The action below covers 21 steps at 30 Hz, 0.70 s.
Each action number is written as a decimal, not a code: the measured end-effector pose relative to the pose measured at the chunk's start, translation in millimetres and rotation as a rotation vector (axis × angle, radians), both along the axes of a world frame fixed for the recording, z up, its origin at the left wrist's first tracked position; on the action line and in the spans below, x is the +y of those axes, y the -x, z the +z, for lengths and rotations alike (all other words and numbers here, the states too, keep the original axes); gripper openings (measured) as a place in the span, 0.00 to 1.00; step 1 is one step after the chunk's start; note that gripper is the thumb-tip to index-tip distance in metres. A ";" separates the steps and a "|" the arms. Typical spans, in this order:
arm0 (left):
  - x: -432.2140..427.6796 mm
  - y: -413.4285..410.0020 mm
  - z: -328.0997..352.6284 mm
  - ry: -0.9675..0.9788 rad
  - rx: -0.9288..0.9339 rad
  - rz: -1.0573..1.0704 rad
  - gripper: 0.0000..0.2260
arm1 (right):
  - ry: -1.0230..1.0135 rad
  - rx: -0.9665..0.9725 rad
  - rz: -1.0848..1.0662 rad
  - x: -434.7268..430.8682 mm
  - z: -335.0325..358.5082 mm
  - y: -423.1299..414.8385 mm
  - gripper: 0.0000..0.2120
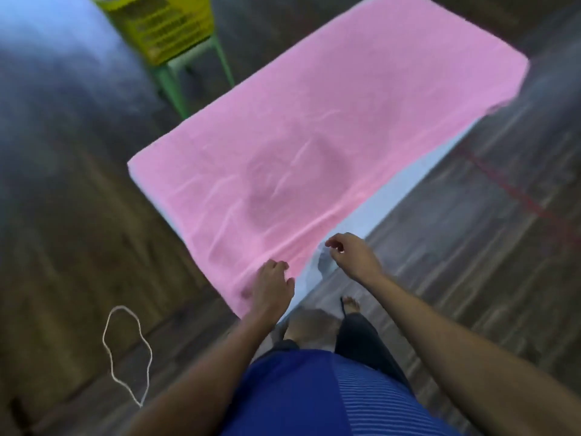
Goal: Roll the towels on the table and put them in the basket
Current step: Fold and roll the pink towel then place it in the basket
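A large pink towel [314, 136] lies spread flat over a white table [405, 187] and covers nearly all of its top. My left hand [272, 286] rests on the towel's near corner, fingers curled on the cloth; whether it grips the cloth is unclear in the blur. My right hand [350, 254] hovers just beyond the towel's near edge, above the bare table corner, fingers loosely bent and holding nothing. A yellow slatted basket [169, 26] stands at the far left on a green stool [176, 83].
Dark wooden floor surrounds the table. A white cord loop [125, 350] lies on the floor at the near left. A red line [515, 196] marks the floor on the right. My bare feet [350, 305] stand close to the table's near corner.
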<state>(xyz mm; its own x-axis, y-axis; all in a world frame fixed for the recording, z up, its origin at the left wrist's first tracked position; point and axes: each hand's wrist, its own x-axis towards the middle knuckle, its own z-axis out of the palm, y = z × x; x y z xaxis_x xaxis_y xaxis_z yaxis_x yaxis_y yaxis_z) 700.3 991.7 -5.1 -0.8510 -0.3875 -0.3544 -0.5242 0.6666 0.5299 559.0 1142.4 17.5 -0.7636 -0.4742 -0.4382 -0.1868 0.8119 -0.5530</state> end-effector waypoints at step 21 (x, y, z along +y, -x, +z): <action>77.1 33.2 -14.4 0.545 -0.198 0.208 0.13 | -0.112 0.332 0.875 18.0 -30.6 160.8 0.24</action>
